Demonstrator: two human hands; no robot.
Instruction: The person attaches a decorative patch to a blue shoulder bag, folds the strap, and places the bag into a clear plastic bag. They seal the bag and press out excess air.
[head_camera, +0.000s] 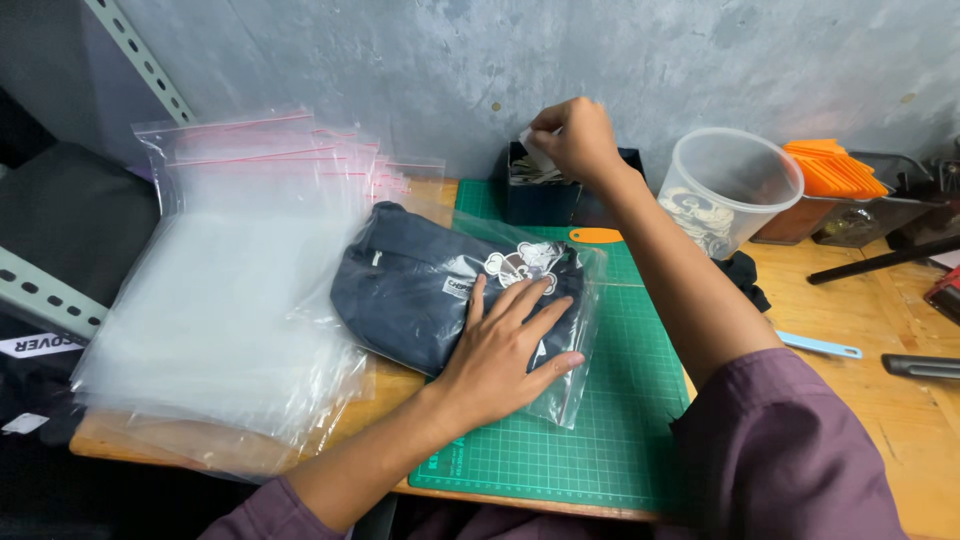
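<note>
Our left hand (500, 350) lies open, flat on the dark folded garment in its clear plastic bag (450, 285) on the green cutting mat (600, 430). Our right hand (575, 140) pinches a small white paper slip (533, 152) above the black box (545, 195).

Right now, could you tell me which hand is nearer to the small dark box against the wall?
Right. The right hand pinches a small white piece just above the small dark box; the left hand lies flat on the bagged dark garment, well short of it.

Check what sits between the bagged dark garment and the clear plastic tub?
In the head view, bare green cutting mat and an orange oval tag lie between the bagged dark garment and clear plastic tub.
</note>
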